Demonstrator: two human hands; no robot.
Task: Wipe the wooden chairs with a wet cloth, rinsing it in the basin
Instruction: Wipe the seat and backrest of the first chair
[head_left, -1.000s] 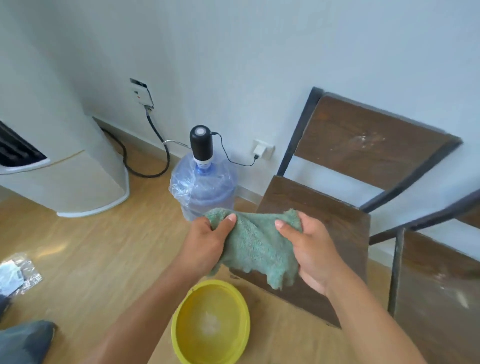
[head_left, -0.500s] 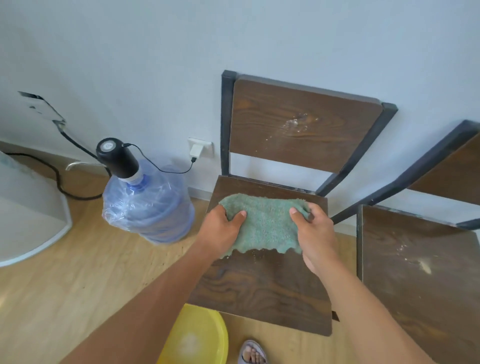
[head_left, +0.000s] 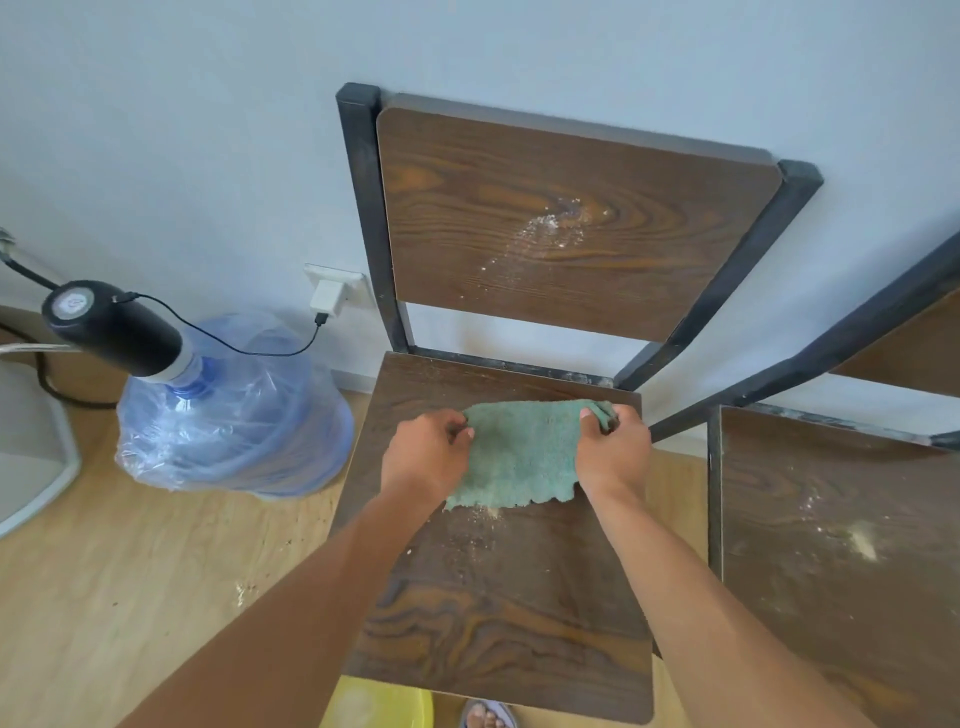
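A green cloth (head_left: 522, 452) is stretched over the rear part of the dark wooden seat (head_left: 498, 613) of the chair in front of me. My left hand (head_left: 423, 460) pinches its left edge and my right hand (head_left: 613, 449) grips its right corner. Pale crumbs and dust lie on the seat just below the cloth and on the backrest (head_left: 561, 218). A second wooden chair (head_left: 841, 561), also dusty, stands close on the right. The yellow basin (head_left: 379, 709) peeks out on the floor under the seat's front edge.
A large blue water bottle (head_left: 228, 415) with a black pump (head_left: 111, 327) stands left of the chair, its cable running to a wall charger (head_left: 327, 299). A white appliance (head_left: 26, 457) is at the far left. My sandalled foot (head_left: 485, 717) shows beside the basin.
My view swung from the basin up over the chair. Both hands carried the cloth from above the basin to the back of the seat and spread it wider.
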